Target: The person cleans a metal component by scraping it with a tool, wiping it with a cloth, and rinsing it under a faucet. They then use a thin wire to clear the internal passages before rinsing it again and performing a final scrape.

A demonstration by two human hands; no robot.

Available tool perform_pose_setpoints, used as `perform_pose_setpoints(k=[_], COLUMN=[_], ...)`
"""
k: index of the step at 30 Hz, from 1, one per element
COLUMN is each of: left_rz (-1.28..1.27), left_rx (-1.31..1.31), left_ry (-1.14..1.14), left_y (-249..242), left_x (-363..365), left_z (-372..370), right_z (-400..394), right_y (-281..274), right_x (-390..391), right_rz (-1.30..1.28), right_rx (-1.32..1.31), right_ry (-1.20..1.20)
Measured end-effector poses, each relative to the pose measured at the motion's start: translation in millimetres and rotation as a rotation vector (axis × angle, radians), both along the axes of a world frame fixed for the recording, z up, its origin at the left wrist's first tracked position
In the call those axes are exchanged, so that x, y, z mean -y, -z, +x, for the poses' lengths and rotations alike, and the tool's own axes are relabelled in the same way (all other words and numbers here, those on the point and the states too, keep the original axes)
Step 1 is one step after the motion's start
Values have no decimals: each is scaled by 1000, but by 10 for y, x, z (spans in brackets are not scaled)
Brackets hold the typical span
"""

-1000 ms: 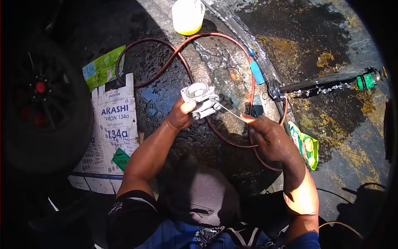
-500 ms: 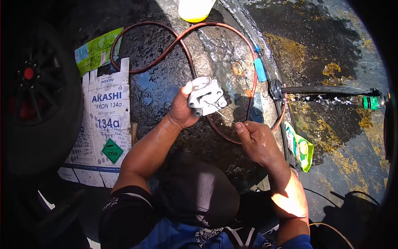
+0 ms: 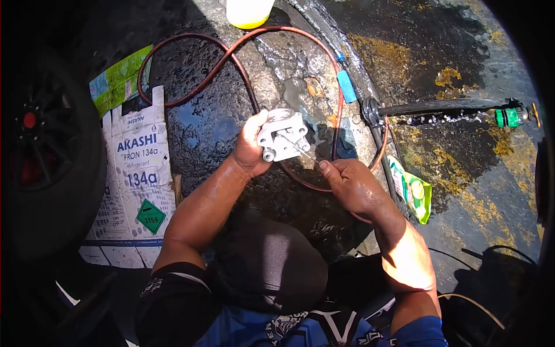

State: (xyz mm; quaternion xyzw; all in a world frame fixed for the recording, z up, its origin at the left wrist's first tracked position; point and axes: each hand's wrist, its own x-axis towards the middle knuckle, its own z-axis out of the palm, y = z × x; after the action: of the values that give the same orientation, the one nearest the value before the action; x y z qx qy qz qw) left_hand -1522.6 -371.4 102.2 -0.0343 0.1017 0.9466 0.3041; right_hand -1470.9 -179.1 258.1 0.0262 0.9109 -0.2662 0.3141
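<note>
Head view, sole entry.

Item: one pale grey metal part (image 3: pixel 293 146), with round rim and bored lugs, held in the air above the wet ground (image 3: pixel 199 124). Left hand (image 3: pixel 252 144): fingers closed around the part's left side, thumb toward the rim. Right hand (image 3: pixel 356 186): fingers pinched on one thin rod (image 3: pixel 313 158), which slanted up and left to the part's open face; whether its tip went inside could not be told.

Surroundings: one red hose (image 3: pixel 282 28), looped and crossing itself beyond the hands; one container (image 3: pixel 248 11) with yellow content, at the upper edge; one blue piece (image 3: pixel 346 87), near the hose; one green connector (image 3: pixel 507 118), far right; one green-and-white pouch (image 3: pixel 414 191), right of the right hand; one flattened carton (image 3: pixel 136 185), printed "AKASHI" and "134a", at left; one wheel (image 3: pixel 43 147), beyond the carton, in shade.
</note>
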Motion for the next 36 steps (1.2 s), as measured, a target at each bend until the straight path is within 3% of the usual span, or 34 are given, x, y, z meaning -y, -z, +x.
perform_pose_setpoints(k=[4,10,20,25,36], left_rz=[-63,-309,-247,-297,-314], left_rx=[67,159,-51,-56,-53], left_ry=[14,-114,-130,-161,-178], left_y=[-58,-74,5,-42,-55], left_x=[-59,59,-23,-51,-100], left_z=[5,-24,86,36,67], right_z=[-15,90,106,170,116], right_y=[161,-90,285,237,320], right_x=[30,-200,-234,-340,-266], right_rz=[35,46,124,137,143], right_rx=[-58,-72,-72,36,-72], right_ry=[-59,41,-1,41,22])
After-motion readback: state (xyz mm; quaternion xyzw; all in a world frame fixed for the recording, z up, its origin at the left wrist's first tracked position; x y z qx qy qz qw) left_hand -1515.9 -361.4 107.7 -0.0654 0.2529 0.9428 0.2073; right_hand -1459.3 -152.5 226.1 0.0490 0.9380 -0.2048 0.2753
